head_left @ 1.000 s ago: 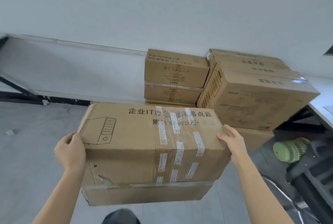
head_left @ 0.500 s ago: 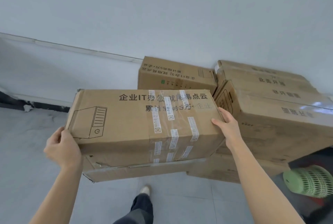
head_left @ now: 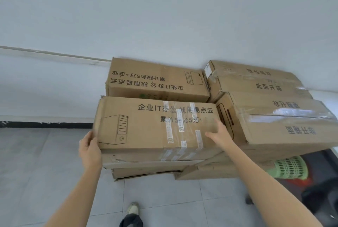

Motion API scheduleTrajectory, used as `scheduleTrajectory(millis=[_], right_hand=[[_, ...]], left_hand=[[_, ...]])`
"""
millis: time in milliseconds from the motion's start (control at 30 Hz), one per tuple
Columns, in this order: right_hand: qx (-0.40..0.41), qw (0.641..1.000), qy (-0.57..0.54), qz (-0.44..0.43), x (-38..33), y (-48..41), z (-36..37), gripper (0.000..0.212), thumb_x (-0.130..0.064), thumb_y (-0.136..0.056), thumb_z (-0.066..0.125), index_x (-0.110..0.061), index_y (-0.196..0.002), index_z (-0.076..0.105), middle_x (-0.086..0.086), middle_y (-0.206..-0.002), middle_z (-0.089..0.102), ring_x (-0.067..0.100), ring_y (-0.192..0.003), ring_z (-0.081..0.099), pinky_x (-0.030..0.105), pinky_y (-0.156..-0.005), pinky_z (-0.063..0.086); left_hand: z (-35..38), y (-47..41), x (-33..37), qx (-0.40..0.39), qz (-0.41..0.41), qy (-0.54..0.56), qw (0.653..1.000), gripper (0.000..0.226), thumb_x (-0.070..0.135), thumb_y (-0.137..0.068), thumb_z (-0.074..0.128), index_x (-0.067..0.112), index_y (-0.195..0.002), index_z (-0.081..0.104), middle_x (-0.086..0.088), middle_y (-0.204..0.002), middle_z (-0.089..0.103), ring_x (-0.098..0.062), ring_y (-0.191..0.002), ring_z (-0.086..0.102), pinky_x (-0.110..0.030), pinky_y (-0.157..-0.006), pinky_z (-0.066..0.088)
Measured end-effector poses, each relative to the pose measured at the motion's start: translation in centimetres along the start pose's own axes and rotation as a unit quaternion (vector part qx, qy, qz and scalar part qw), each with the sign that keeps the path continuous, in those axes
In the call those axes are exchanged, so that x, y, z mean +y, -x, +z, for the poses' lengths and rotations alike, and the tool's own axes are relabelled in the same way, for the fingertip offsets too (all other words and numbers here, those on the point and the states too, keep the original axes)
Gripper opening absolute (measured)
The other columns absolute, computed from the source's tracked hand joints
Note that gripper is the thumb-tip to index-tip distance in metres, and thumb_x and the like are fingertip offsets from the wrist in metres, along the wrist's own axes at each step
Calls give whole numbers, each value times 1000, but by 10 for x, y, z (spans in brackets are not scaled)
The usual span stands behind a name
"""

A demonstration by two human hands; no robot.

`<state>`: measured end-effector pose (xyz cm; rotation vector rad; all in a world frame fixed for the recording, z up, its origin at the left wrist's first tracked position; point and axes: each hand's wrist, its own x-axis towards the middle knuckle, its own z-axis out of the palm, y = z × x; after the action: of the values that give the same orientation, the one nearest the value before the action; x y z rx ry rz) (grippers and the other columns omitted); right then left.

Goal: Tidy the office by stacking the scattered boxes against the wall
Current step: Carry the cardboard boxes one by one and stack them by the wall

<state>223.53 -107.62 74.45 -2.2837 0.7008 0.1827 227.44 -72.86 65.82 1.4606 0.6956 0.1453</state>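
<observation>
The taped cardboard box (head_left: 146, 128) with a computer-tower drawing lies level on a lower, torn box (head_left: 146, 173), in front of another printed box (head_left: 157, 80) that stands against the white wall (head_left: 164, 16). My left hand (head_left: 89, 151) grips the taped box's left end, thumb on the front corner and fingers hidden behind. On the top of that box near its right end rests my right hand (head_left: 220, 135), fingers straight. That end sits close against a stack of large taped boxes (head_left: 274, 117).
A green perforated basket (head_left: 290, 170) lies on the floor under the right stack, with a dark chair (head_left: 320, 201) at the lower right. My shoe (head_left: 133, 209) stands on the grey tiled floor (head_left: 45, 162), which stretches away to the left of the boxes.
The taped box moved forward and down from mid-air onto the lower box by the stacks. My right hand shifted from the box's right end onto its top.
</observation>
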Motion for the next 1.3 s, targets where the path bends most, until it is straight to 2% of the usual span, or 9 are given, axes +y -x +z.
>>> scheduleTrajectory(millis=[133,267,533,667,800,933,1000,1133,1300], right_hand=[[-125,977,170,-37,-11,-14,58,90,-51,-83,60,-27,-149,5,5,-157,-9,32,-145,-5,54,-116,6],[-87,921,372,-74,-9,-13,90,98,-62,-83,50,-26,-148,-13,17,-152,-25,40,-139,-22,58,-111,-5],[-47,895,427,-118,-11,-19,95,93,-51,-86,55,-21,-150,-5,19,-155,-13,44,-141,-11,61,-111,1],[-17,868,473,-151,-20,-26,95,114,-56,-43,85,-16,-139,38,28,-136,46,49,-124,43,67,-90,38],[-23,882,444,-158,-10,-27,99,86,-46,-89,53,-29,-149,-8,19,-156,-10,40,-142,-10,59,-112,2],[-28,887,435,-152,-9,-26,98,85,-46,-92,49,-29,-148,-13,18,-155,-14,40,-142,-14,57,-113,-1],[-14,879,448,-160,-6,-24,97,93,-48,-85,59,-25,-150,-4,24,-155,-1,44,-142,-2,61,-111,9],[31,882,438,-174,3,-24,104,119,-54,-26,90,-20,-129,40,26,-118,61,47,-107,59,63,-75,47],[23,885,397,-243,2,-20,112,116,-54,-24,90,-18,-124,44,27,-120,59,47,-115,48,61,-76,48]], left_hand=[[30,-14,7,-28,8,-127,991,43,2,-98,27,2,-138,41,-17,-140,41,-29,-130,38,-31,-107,28],[34,-29,11,-53,19,-183,982,42,11,-100,26,2,-140,37,-20,-138,42,-33,-129,38,-39,-107,29],[24,-43,11,-147,-70,-165,973,48,39,-94,50,12,-133,44,-5,-121,53,-30,-106,52,-45,-86,50],[21,-37,5,-119,-50,-150,980,36,33,-97,44,11,-125,50,-12,-123,56,-38,-111,52,-54,-96,44],[27,-31,10,-97,-39,-155,982,42,34,-98,39,13,-135,44,-12,-128,54,-36,-118,50,-52,-98,41],[27,-26,15,-107,-34,-160,981,44,34,-99,37,12,-138,38,-11,-132,50,-31,-118,48,-43,-97,41],[24,-21,13,-109,-29,-155,981,45,32,-99,39,11,-139,37,-10,-133,49,-28,-120,47,-38,-95,39],[13,-14,15,-73,-33,-134,988,52,31,-98,45,11,-144,32,-12,-141,44,-28,-128,42,-39,-104,35],[-5,5,17,-35,-21,-116,992,48,27,-99,43,10,-143,34,-13,-139,45,-29,-127,43,-39,-103,34]])
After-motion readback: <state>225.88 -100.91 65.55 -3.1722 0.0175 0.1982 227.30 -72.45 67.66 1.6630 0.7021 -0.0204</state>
